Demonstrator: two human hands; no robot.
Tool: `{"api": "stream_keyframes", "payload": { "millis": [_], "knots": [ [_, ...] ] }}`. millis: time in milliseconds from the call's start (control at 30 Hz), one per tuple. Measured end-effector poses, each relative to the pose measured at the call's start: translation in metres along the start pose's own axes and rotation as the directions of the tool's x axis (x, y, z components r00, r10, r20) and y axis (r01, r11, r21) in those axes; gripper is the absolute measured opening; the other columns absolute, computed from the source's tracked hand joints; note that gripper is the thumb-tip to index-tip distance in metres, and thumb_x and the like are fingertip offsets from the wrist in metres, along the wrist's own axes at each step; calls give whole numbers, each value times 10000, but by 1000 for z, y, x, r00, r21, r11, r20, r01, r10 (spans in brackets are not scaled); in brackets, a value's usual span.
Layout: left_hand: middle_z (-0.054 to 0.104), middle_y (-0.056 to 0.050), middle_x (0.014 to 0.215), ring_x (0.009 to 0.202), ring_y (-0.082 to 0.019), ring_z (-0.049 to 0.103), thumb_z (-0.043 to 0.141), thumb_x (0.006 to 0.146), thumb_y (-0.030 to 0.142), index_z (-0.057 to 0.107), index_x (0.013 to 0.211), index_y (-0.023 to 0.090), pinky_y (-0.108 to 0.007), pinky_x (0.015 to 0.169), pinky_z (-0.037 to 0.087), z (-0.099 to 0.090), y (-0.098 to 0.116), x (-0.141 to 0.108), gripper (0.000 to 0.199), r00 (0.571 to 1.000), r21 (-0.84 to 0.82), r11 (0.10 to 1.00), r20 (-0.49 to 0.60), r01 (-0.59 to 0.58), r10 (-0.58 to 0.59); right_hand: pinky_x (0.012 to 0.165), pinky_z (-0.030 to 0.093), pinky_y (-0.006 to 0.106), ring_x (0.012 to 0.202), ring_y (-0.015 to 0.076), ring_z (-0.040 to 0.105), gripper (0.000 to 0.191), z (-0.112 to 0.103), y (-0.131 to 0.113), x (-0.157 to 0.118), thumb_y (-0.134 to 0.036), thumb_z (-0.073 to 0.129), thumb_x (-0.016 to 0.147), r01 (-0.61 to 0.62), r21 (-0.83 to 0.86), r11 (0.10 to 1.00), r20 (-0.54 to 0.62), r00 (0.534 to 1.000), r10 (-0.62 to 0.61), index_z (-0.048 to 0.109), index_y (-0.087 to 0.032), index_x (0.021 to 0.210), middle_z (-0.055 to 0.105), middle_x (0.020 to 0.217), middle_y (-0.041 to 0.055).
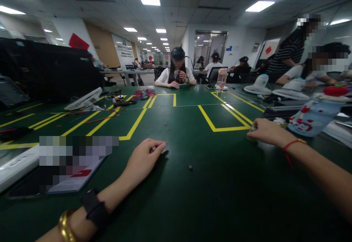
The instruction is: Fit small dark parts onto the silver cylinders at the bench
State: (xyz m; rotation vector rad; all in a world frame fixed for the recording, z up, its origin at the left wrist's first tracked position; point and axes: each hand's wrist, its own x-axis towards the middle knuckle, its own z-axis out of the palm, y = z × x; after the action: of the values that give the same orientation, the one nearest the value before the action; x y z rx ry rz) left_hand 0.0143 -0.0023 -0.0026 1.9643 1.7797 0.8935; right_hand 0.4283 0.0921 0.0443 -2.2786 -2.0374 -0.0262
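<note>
My left hand (145, 157) rests on the green table (170, 205), fingers curled and thumb pressed towards the index fingertip. Whether anything small sits in that pinch is hidden. Further right and farther out, my right hand (268, 132) is closed around a small pale, shiny piece (252, 132) at the table surface, its kind not clear. Between the hands, nearer to me, lies a tiny dark metal piece with a hole, like a nut or spacer (190, 167). It touches neither hand.
A phone (82, 178) and a white bar-shaped object (19, 165) lie at left. A blue bottle (310, 113) stands beyond my right hand. Bundled wires (144, 94), a white fan (85, 99) and yellow tape lines (231, 128) are farther off. A person (176, 71) sits opposite.
</note>
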Motion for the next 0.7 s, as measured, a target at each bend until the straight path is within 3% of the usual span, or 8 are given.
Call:
{"api": "stream_keyframes", "payload": {
  "millis": [100,167,233,300,400,467,567,700],
  "knots": [
    [628,-42,944,846,-209,581,409,851,508,688,969,246,-321,728,427,3,3,-2,400,1000,12,1000,12,-21,20,721,430,452,915,332,549,668,-3,-16,-15,-629,599,594,27,-49,998,-168,985,-35,580,-120,1028,594,1019,181],
    [626,-41,947,840,-207,583,408,851,510,687,959,244,-316,720,428,3,5,-3,401,1000,20,1000,20,-17,17,820,398,492,1053,340,486,678,-3,-46,-39,-637,518,697,203,-31,979,-337,920,-202,545,-140,1157,546,1143,176],
    [628,-42,943,831,-207,585,407,850,511,689,947,240,-312,717,430,3,5,-3,404,1000,26,1000,24,-12,12,896,381,438,1108,268,457,551,3,-83,-70,-521,456,817,504,45,862,-375,809,-453,502,-177,1245,517,1211,132],
    [632,-43,936,830,-208,586,407,850,506,691,938,237,-309,718,431,3,4,-3,401,1000,31,999,24,-15,14,894,389,371,1085,207,464,447,15,-118,-99,-397,460,861,737,130,663,-300,666,-682,487,-227,1274,517,1224,85],
    [636,-44,931,841,-210,581,410,852,496,692,926,234,-309,728,428,3,4,-4,393,999,31,999,14,-30,29,798,393,316,943,161,504,258,32,-149,-126,-252,459,876,859,178,480,-187,508,-841,616,-253,1081,599,1057,39],
    [634,-44,938,849,-209,577,406,857,493,690,925,234,-312,735,426,3,4,-5,391,999,24,999,16,-39,39,736,374,306,841,146,511,231,33,-150,-126,-210,426,885,853,142,503,-179,522,-834,652,-228,930,619,927,34],
    [629,-40,949,857,-208,574,400,862,496,688,916,238,-316,742,425,3,4,-6,390,999,14,999,36,-38,38,694,349,312,783,158,516,237,16,-125,-104,-247,423,875,726,-4,688,-253,665,-703,654,-197,877,621,871,58],
    [623,-33,949,843,-204,572,399,860,509,685,910,248,-316,731,423,4,5,-5,390,998,13,1000,49,-27,27,673,348,344,815,225,556,319,-16,-66,-61,-311,370,877,240,-223,945,-395,864,-313,656,-171,895,631,910,113]
  ]
}}
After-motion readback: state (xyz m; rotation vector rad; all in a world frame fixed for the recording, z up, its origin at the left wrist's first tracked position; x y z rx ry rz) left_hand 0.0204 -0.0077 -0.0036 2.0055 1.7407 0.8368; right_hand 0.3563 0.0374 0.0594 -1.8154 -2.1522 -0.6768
